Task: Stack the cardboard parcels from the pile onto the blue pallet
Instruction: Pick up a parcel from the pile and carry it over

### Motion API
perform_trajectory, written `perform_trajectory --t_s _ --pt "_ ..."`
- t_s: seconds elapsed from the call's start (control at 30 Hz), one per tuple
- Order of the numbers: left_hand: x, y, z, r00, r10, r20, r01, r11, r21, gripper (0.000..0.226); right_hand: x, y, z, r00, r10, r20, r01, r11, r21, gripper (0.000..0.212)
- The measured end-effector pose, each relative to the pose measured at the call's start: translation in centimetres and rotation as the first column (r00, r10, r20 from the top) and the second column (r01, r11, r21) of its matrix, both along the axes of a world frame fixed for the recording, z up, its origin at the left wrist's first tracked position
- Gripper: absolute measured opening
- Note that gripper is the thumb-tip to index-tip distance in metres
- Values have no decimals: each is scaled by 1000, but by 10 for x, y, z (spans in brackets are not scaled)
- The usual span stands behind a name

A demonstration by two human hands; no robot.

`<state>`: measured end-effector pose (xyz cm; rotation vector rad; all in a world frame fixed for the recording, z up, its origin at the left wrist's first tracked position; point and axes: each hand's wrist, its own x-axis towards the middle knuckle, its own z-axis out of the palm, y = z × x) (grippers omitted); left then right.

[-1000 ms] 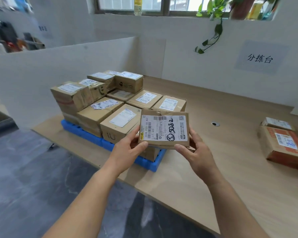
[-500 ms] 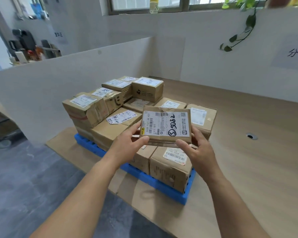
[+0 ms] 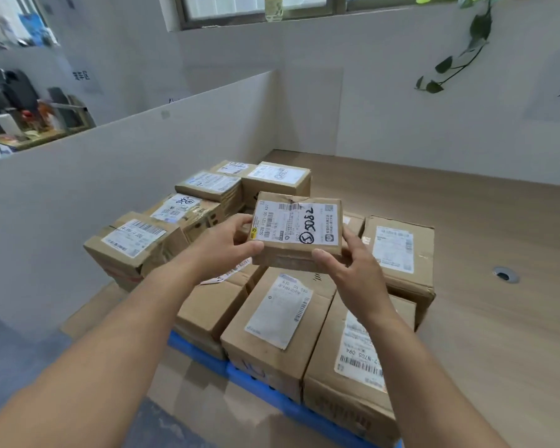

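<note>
I hold a small flat cardboard parcel [image 3: 296, 232] with a white label and black handwriting. My left hand [image 3: 223, 245] grips its left edge and my right hand [image 3: 353, 270] grips its right front corner. It hangs in the air above the middle of the stack, clear of the boxes below. The blue pallet [image 3: 256, 381] lies on the wooden table [image 3: 498, 318] with several labelled cardboard parcels [image 3: 278, 324] packed on it, and taller boxes [image 3: 133, 244] at its left and far side. The source pile is out of view.
A white partition wall [image 3: 110, 189] runs close along the left of the pallet, and another wall stands behind the table. A round cable hole [image 3: 503, 274] sits in the tabletop to the right. Grey floor [image 3: 20, 367] lies at the lower left.
My view has swung left and closer to the pallet. Both hands have carried the small parcel forward, from near the pallet's front edge to above the middle of the stack.
</note>
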<state>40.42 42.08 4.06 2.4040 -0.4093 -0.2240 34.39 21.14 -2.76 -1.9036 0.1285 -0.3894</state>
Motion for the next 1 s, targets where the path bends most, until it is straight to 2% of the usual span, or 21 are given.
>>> perform_trajectory --t_s 0.1,0.23,0.47,0.73,1.0 --pt "31 10 11 999 -44 21 43 997 65 51 25 12 7 1000 -18 -15 18 999 -26 76" --pt "69 23 21 995 -71 64 65 993 101 42 55 30 11 999 -50 -21 49 997 -56 64" --pt "127 42 21 990 -135 48 122 970 209 37 96 63 9 984 -147 -103 140 987 -76 66" --pt "174 61 7 975 -217 39 192 923 332 50 123 97 -3 965 -209 -161 195 976 -97 58" --pt "199 62 -10 939 -326 108 260 881 396 37 140 101 -10 938 -273 -215 250 960 -128 56"
